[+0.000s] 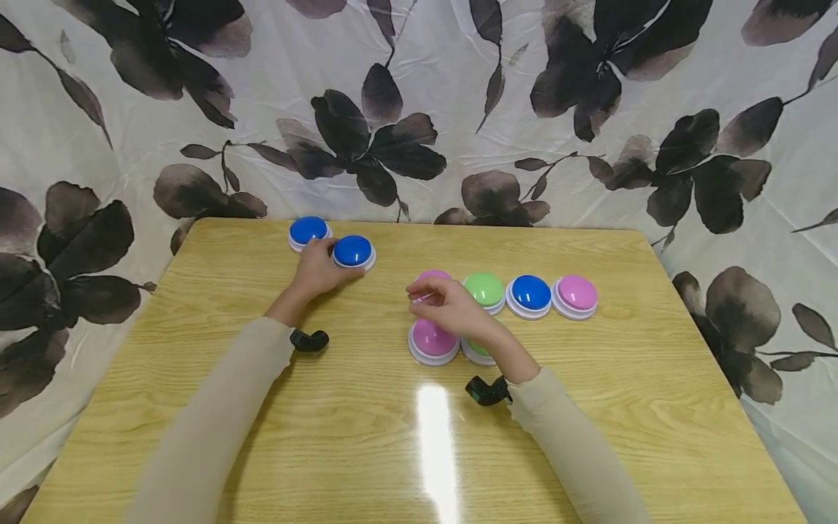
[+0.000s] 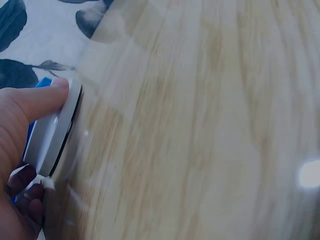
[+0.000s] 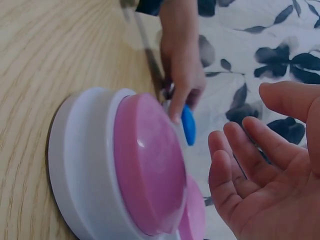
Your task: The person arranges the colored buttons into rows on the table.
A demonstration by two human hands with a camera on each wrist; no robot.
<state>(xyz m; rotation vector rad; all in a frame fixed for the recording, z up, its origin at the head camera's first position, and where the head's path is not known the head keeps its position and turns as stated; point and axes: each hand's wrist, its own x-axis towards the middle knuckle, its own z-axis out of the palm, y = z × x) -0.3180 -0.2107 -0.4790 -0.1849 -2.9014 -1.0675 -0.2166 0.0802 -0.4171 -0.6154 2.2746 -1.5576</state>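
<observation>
My left hand (image 1: 321, 271) grips a round push button with a blue dome (image 1: 353, 250) and white base, near the table's far edge. In the left wrist view the thumb (image 2: 45, 100) lies along the side of its white base (image 2: 55, 132). Just behind that hand sits another blue button (image 1: 308, 231). My right hand (image 1: 452, 306) hovers over a group of buttons, fingers loosely bent and holding nothing. Partly hidden by it are a far pink button (image 1: 433, 275) and a near green one (image 1: 478, 349). A nearer pink button (image 1: 433, 338) shows beside it.
Along the far row to the right stand a green button (image 1: 484, 289), a blue button (image 1: 528, 292) and a pink button (image 1: 576, 293). The wooden table (image 1: 366, 437) ends at a flower-patterned cloth (image 1: 458, 160) behind.
</observation>
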